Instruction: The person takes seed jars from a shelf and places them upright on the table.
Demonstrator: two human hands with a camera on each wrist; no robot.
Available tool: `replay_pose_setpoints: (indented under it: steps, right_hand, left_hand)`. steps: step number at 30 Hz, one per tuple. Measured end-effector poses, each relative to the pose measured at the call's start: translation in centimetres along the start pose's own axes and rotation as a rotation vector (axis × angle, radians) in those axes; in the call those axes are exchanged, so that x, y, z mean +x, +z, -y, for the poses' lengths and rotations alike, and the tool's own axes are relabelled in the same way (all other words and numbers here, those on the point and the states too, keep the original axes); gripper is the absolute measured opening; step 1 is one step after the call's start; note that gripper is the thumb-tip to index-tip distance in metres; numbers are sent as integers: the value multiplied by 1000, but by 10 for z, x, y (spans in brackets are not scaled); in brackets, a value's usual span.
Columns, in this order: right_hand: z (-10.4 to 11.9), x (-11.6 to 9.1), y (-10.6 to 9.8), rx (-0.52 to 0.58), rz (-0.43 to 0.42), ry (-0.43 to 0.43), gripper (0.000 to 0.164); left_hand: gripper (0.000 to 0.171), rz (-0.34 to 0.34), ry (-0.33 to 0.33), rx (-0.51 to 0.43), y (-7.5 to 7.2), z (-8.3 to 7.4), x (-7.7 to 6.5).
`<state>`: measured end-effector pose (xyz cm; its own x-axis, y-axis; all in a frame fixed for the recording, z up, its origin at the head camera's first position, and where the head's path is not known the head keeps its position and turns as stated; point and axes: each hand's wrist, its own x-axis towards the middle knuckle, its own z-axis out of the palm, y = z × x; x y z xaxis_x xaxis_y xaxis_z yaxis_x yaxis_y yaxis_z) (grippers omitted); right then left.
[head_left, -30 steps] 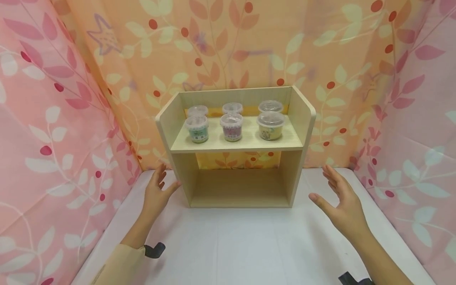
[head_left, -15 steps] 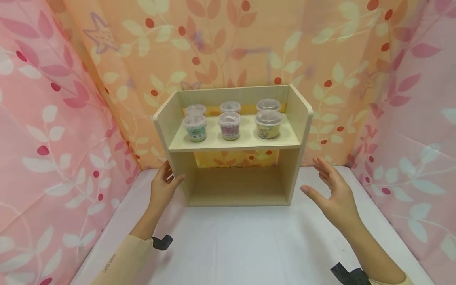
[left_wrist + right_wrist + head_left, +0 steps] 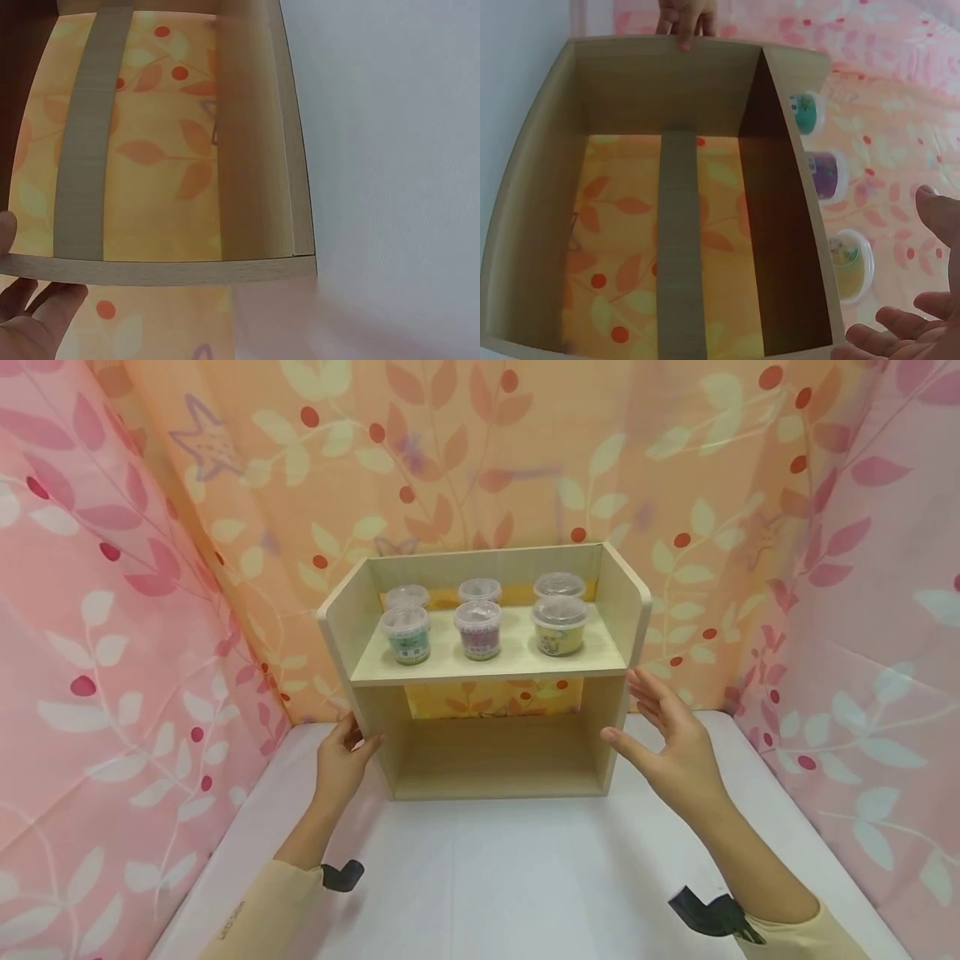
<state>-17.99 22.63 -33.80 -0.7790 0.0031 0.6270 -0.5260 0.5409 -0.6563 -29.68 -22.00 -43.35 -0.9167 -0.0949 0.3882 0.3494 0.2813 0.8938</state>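
Observation:
A small two-tier wooden shelf [image 3: 495, 768] stands on the white table in the head view. My left hand [image 3: 341, 768] holds its left side panel, with the thumb at the front edge and the fingers behind on the outer face. That grip shows at the lower left of the left wrist view, thumb [image 3: 6, 232] and fingers on opposite sides of the panel. Beside the right panel, my right hand [image 3: 678, 756] has its fingers spread and extended, thumb near the front edge. Whether it touches the wood is unclear. Both hands are level with the lower compartment.
Lidded plastic tubs stand in two rows on the upper board: a green tub [image 3: 408, 639], a purple tub [image 3: 478, 631] and a yellow tub [image 3: 559, 628] in front, others behind. Flowered curtains [image 3: 480, 460] enclose the back and sides. White tabletop [image 3: 517, 877] extends in front.
My left hand has moved right from beside the shelf onto its left panel. My right hand has moved left, up to the right panel. The view has shifted slightly.

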Motion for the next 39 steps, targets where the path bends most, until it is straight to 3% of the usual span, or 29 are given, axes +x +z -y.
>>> replay_pose_setpoints:
  steps: [6, 15, 22, 28, 34, 39]
  right_hand:
    - [8, 15, 7, -17, 18, 42, 86]
    - [20, 43, 14, 42, 45, 77, 88]
    - [25, 66, 20, 25, 45, 110, 91]
    - [29, 86, 33, 18, 73, 190, 97]
    - [30, 100, 32, -18, 93, 249, 101]
    - [30, 113, 35, -52, 108, 251, 102]
  left_hand:
    - [55, -13, -3, -24, 0, 7, -3]
    - [54, -48, -5, -52, 5, 16, -7]
    - [51, -51, -4, -42, 8, -6, -19]
    - [51, -89, 0, -32, 3, 7, -20]
    - [49, -114, 30, -42, 6, 23, -15]
    - [49, -126, 18, -67, 7, 23, -16]
